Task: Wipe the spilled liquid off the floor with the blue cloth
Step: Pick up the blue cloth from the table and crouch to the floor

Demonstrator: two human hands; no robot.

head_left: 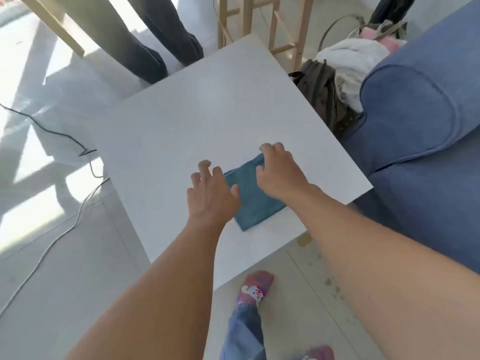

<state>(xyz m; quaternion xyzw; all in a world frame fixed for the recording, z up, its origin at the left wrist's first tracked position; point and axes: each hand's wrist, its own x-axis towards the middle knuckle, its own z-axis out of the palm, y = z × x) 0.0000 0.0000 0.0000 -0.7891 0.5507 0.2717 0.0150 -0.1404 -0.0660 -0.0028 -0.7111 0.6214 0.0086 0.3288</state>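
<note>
A folded blue cloth (253,201) lies on the white table (197,118) near its front right corner. My left hand (211,194) hovers over the cloth's left edge with fingers spread. My right hand (279,175) rests over the cloth's far right part, fingers curled down at its far corner; whether they pinch the cloth I cannot tell. On the floor to the right of the table corner, a yellowish spilled liquid (304,239) forms a small puddle, with drops trailing toward me along the tiles, partly hidden by my right forearm.
A blue sofa (420,141) stands right of the table. Bags and white fabric (340,71) lie behind it beside a wooden stool (275,27). Another person's legs (145,48) stand beyond the table. Cables (65,141) run across the floor at left. My socked foot (255,287) is below the table edge.
</note>
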